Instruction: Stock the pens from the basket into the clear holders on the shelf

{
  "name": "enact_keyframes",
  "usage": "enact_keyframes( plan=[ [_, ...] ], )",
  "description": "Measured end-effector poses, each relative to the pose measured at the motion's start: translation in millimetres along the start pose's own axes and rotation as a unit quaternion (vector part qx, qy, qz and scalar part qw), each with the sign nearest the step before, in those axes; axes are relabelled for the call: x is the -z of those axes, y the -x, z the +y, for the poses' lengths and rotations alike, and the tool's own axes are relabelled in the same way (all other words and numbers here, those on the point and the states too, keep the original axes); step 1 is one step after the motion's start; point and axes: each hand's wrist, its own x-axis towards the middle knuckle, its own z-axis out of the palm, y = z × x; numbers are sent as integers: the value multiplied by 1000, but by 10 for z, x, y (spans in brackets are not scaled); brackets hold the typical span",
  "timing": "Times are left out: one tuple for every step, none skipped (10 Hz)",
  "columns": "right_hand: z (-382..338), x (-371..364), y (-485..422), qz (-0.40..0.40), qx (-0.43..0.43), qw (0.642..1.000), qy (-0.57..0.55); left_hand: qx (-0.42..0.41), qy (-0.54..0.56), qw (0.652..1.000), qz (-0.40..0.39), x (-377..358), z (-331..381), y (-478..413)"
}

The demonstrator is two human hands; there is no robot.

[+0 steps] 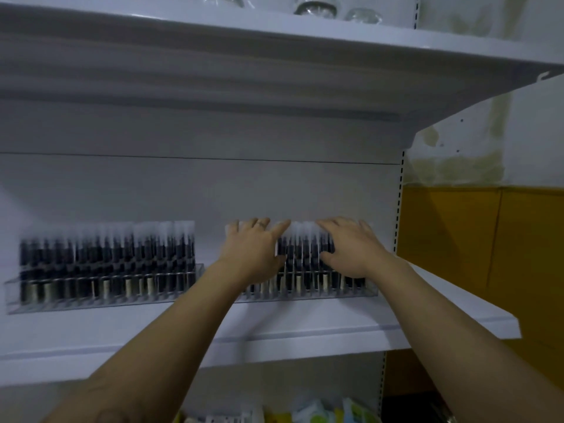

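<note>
well, above your left hand point(253, 248) and right hand point(351, 248) the upper shelf point(274, 71) spans the whole width, with blurred glassware point(316, 7) on top of it. the white shelf point(305, 328) runs below both wrists, and its back panel point(183, 184) rises behind your fingertips. out past your right hand is a yellow wall point(473, 254).

well off to the outer side of your left hand stands the left holder point(103, 300). it is clear and packed with a second row of pens point(106, 257), upright, with dark barrels and pale caps. directly under both hands sits the right holder point(360, 293), also clear, on the same shelf and apart from the other one. the pens point(300, 254) in it stand upright in its slots and show in the gap between your hands.

your left hand lies over the caps at that holder's left end, fingers fairly straight and spread, wrapped round nothing. your right hand lies over the caps toward the other end, fingers stretched out the same way, thumb low against the front of the barrels.

below your forearms, under the shelf, are coloured packets point(320, 410), too blurred to read. a ring point(262, 223) sits on a finger of your left hand.
</note>
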Motion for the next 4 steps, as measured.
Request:
enact_keyframes(
  plan=[
    [-16, 46, 50, 8, -10, 1000, -2, 1, 9, 1000, 17, 54, -30, 52],
    [-53, 174, 141, 21, -10, 1000, -9, 14, 27, 999, 42, 148, -138, 159],
    [-207, 278, 274, 56, 15, 998, -32, 14, 36, 997, 65, 244, -277, 352],
    [-404, 342, 423, 76, 36, 995, -59, -1, 46, 996, 72, 330, -383, 585]
  ],
)
